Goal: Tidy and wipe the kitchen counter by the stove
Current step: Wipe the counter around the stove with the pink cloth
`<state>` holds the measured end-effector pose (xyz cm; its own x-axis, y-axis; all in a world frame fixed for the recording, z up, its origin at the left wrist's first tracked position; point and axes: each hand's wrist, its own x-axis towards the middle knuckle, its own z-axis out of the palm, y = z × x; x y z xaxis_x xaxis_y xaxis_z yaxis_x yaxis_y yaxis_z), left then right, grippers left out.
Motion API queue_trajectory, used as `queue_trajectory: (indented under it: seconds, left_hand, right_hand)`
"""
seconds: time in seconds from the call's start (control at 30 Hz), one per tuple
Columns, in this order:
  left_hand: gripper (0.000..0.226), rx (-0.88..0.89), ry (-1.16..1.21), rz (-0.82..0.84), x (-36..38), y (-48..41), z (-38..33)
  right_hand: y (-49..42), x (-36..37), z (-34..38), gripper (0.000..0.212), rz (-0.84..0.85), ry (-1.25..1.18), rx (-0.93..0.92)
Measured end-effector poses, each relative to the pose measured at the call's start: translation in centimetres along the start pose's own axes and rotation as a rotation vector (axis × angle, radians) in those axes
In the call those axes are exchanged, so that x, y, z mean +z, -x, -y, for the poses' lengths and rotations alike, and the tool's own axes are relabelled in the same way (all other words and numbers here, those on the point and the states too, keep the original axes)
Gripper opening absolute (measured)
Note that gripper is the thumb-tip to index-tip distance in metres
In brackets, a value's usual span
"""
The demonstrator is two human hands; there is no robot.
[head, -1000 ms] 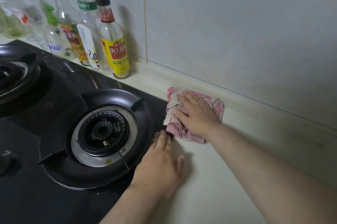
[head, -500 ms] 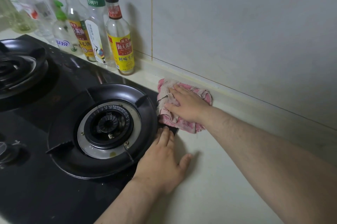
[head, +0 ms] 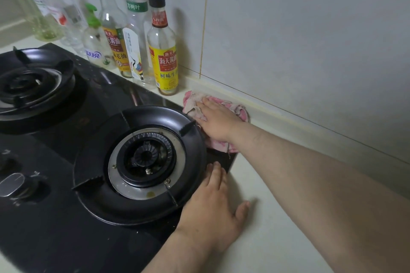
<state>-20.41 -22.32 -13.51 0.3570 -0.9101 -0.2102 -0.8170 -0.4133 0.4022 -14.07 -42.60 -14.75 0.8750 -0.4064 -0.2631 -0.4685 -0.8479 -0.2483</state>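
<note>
Two gas burners on black glass stove [head: 55,239]: left burner [head: 33,86] at far left, right burner [head: 144,161] close to the stove's right edge. Silver-faced control knob [head: 12,184] at front left of the stove.

Row of bottles upright along tiled wall [head: 310,28], behind the stove. Leftmost clear bottles [head: 44,17] blurred, labels not readable. Next rightward: green-pump bottle [head: 95,50]; dark-capped soy sauce bottle [head: 113,46] with yellow label; clear bottle with green band [head: 136,28]; yellow-labelled soy sauce bottle [head: 163,55] at the row's right end, standing on the pale surface [head: 277,184].

Left grip [head: 210,212]: open, palm down, fingers straight. Fingertips on the stove's right edge, just beside the ring of the right burner; thumb spread out onto the surface. Nothing held.

Pink cloth [head: 240,112]: crumpled, at the stove's far right corner. Partly on the strip of surface below the wall, partly over the stove edge, touching the right burner's ring. Just right of the yellow-labelled soy sauce bottle, not clearly touching it.

Right grip [head: 218,120]: open and flat, pressing down on the pink cloth, fingers straight and pointing left toward the bottles. Forearm reaching in from lower right, above the surface.
</note>
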Motion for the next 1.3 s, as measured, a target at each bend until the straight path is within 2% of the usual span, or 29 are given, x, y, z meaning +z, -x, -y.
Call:
queue_trajectory:
  seconds: [0.3, 0.57, 1.0, 1.17, 1.3]
  left_hand:
    - [0.09, 0.007, -0.044, 0.024, -0.1, -0.1, -0.2]
    - [0.082, -0.001, -0.037, -0.002, 0.1, -0.1, 0.0]
    - [0.077, -0.001, -0.067, -0.013, 0.1, 0.1, -0.4]
    - [0.078, 0.01, -0.047, -0.027, 0.6, -0.1, -0.2]
    - [0.078, -0.015, 0.012, -0.019, 0.6, -0.3, -0.2]
  right_hand:
    - [-1.7, 0.4, 0.4, 0.069, -0.024, -0.009, -0.037]
    - [2.4, 0.7, -2.5, 0.069, -0.057, -0.047, -0.001]
    - [13.3, 2.8, -9.7, 0.073, -0.135, 0.026, 0.141]
    - [16.7, 4.0, -11.1, 0.086, -0.179, 0.038, 0.243]
    - [18.7, 4.7, -10.2, 0.074, -0.202, 0.035, 0.323]
